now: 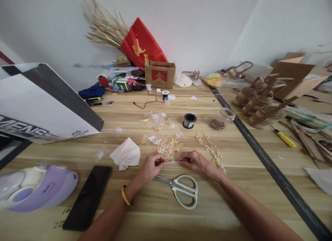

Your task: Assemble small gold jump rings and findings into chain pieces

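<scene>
Left hand and right hand: fingertips pinched on a fine pale strand, drawn level between them at the near edge of the bead pile. Scissors crowd the near side; tabletop wood spans right forearm to black strip.

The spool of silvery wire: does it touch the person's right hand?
Apart. In the head view, a strip of wooden tabletop shows plainly between the spool and the right hand.

Pale wall behind wooden table.
</scene>
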Available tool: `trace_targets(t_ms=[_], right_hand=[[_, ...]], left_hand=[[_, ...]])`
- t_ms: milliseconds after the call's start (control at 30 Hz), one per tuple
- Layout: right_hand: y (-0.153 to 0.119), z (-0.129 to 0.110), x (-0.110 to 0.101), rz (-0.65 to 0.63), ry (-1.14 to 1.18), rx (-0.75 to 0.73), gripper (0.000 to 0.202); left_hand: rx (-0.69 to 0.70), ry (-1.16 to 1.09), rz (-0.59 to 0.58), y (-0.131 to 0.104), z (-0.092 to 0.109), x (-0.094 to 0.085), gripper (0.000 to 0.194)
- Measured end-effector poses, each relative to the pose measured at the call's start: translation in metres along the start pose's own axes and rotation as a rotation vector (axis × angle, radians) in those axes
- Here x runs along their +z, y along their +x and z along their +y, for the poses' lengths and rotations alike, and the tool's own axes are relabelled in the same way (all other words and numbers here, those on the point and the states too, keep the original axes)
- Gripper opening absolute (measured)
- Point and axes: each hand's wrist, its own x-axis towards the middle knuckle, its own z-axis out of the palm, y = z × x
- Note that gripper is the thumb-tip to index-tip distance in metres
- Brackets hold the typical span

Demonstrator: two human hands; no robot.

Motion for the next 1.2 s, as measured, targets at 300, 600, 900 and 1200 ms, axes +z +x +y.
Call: trace_targets(t_ms=[300,600,900,1200], right_hand=[[-0.002,-0.004,-0.004,0.031,-0.144,0.074,0.015],[0.003,0.015,-0.002,0.033,-0.03,-0.016,0.013],[0.003,0.021,-0.003,0.093,-0.072,0.098,0.009],[0.002,0.022,-0.009,0.104,-0.148,0.118,0.008]], left_hand=[[0.143,0.384,-0.075,-0.006,0.001,0.007,0.012],[0.156,0.397,-0.096,-0.007,-0.001,0.007,0.01],[0.135,0.351,-0.121,-0.005,0.0,0.003,0.01],[0.144,0.479,-0.151,-0.007,0.003,-0.001,0.014]])
